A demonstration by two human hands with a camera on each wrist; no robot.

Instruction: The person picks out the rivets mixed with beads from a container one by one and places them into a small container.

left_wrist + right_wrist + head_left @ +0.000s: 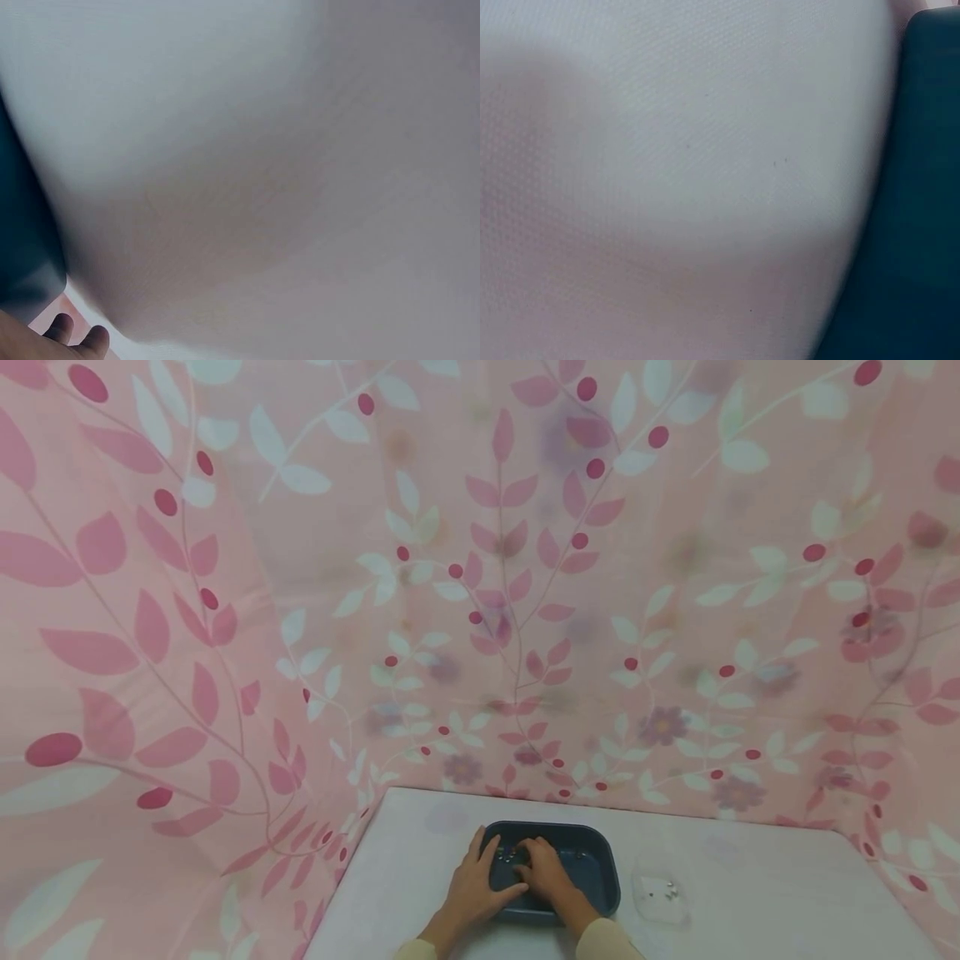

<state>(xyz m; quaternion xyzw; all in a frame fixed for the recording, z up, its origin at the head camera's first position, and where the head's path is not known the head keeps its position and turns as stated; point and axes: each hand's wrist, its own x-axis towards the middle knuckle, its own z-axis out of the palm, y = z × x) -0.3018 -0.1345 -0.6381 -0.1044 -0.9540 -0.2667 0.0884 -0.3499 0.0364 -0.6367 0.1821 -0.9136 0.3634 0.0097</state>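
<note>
A dark blue rectangular tray [592, 868] stands on the white table, and both hands reach into it. My left hand [476, 885] lies over its left side, fingers extended along the rim and thumb spread over the inside. Bent fingers of my right hand [547, 872] dip in near the middle; whether they pinch something is too small to tell. Small shiny pieces [506, 857] lie between the two hands. In the left wrist view, fingertips [94, 341] show beside the tray's outer wall [26, 225]. The right wrist view has only the tray's wall [922, 187] and the tabletop.
To the right of the tray sits a small clear container [660, 897] with several small metallic pieces in it. The white table [765, 893] reaches back to a pink leaf-patterned curtain [525, 610], which also hangs on the left and right sides.
</note>
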